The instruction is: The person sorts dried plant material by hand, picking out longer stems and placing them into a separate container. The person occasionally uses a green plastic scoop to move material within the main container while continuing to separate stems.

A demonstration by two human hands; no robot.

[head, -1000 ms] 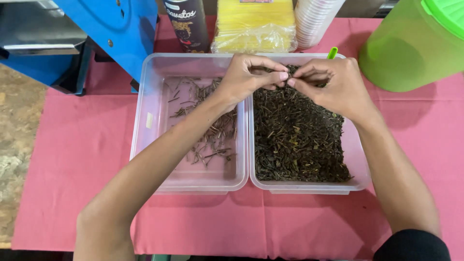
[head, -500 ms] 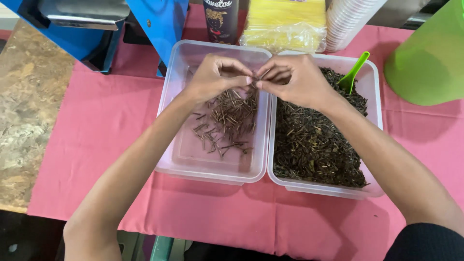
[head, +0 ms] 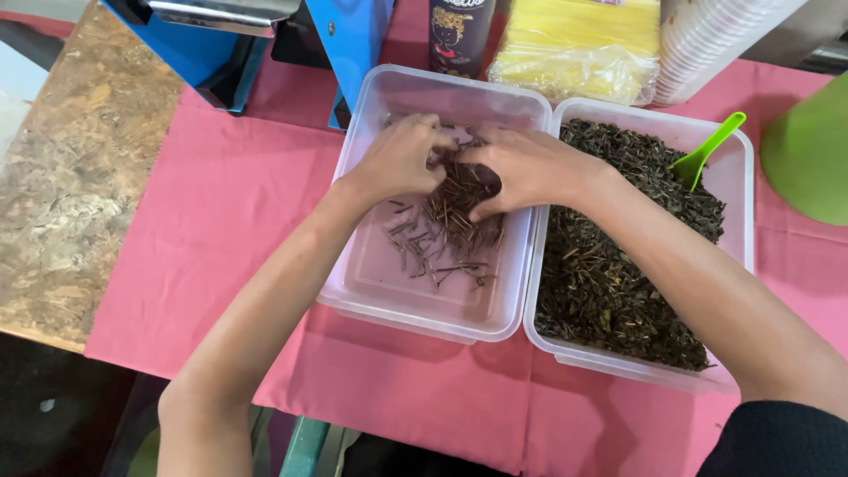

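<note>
Left hand point(head: 399, 159): inside the left clear plastic tub point(head: 382, 281), fingers curled down onto the heap of brown stems point(head: 450, 221); whether it pinches any stem cannot be told

Right hand point(head: 526, 168): reaches across the shared rims of the two tubs into the left tub, fingers bent, fingertips close to those of the left hand, thumb resting on the stem heap; grip on any stem cannot be told

Brown stems: short, thin, dry pieces, piled thickest under both hands at the far half of the left tub, thinning to scattered bits toward its middle; near end of the tub floor bare

Right clear plastic tub point(head: 740, 177): touching the left tub side by side, filled with dark dried leaf point(head: 618, 283)

Green plastic scoop point(head: 707, 152): stands tilted in the dark leaf at the far right corner, handle leaning on the rim

Surface: covered with a pink cloth point(head: 203, 221); both tubs stand on it

Behind the tubs: dark printed canister point(head: 461, 35), yellow packet in clear wrap point(head: 579, 44), stack of white cups point(head: 715, 44)

Far right: green plastic vessel point(head: 808, 150), partly out of view

Far left: blue metal machine point(head: 265, 44); speckled brown board point(head: 71, 177) beside the cloth
</note>
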